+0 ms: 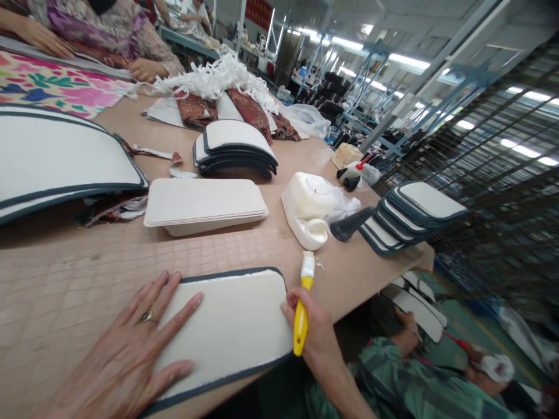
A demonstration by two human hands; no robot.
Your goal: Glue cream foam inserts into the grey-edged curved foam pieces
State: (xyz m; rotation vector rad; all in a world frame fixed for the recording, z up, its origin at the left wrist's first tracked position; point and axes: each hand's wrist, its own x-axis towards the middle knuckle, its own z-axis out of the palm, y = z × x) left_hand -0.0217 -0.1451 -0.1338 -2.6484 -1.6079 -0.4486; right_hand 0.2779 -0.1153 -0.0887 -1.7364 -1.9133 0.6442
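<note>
A cream panel with a dark blue edge (227, 326) lies flat at the table's front edge. My left hand (135, 343) rests on its left part with the fingers spread. In my right hand (317, 326) is a glue brush (302, 314) with a yellow handle, its white-coated bristles pointing away from me. The fingertips of that hand are at the panel's right edge. White smears show along parts of the dark border. Just beyond the brush stands a cut-open white plastic jug (305, 209).
Plain cream boards (205, 201) are stacked behind the panel. Edged panels form piles at the back (238, 137), left (56, 157) and right (410, 215). A co-worker's sleeve (388, 378) is close on my right; another person (105, 35) works across the table.
</note>
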